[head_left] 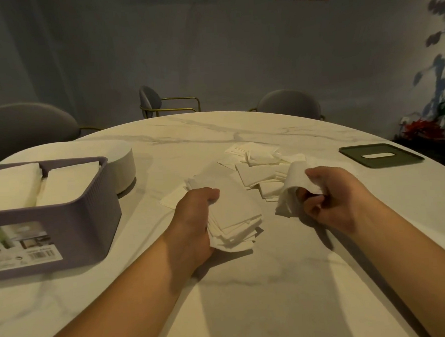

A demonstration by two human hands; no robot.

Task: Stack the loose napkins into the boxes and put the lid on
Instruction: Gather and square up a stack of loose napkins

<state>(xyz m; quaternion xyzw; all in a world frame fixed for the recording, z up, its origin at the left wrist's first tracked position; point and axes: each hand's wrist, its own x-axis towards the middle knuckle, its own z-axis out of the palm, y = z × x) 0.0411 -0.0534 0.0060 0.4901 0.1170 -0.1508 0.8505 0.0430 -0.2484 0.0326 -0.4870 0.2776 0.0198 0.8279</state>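
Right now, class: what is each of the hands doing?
Left hand: closed on a stack of napkins lying on the table.
Right hand: closed on a curled napkin, lifted.

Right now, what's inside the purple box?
The purple box holds two stacks of white napkins, side by side, in separate compartments. Its near wall hides how deep they go and the bottom.

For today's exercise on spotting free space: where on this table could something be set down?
Bare table lies near the person, between the forearms. Another free patch runs along the far edge, beyond the loose napkins. Crowded: the middle, the left with the purple box, and the lid at right.
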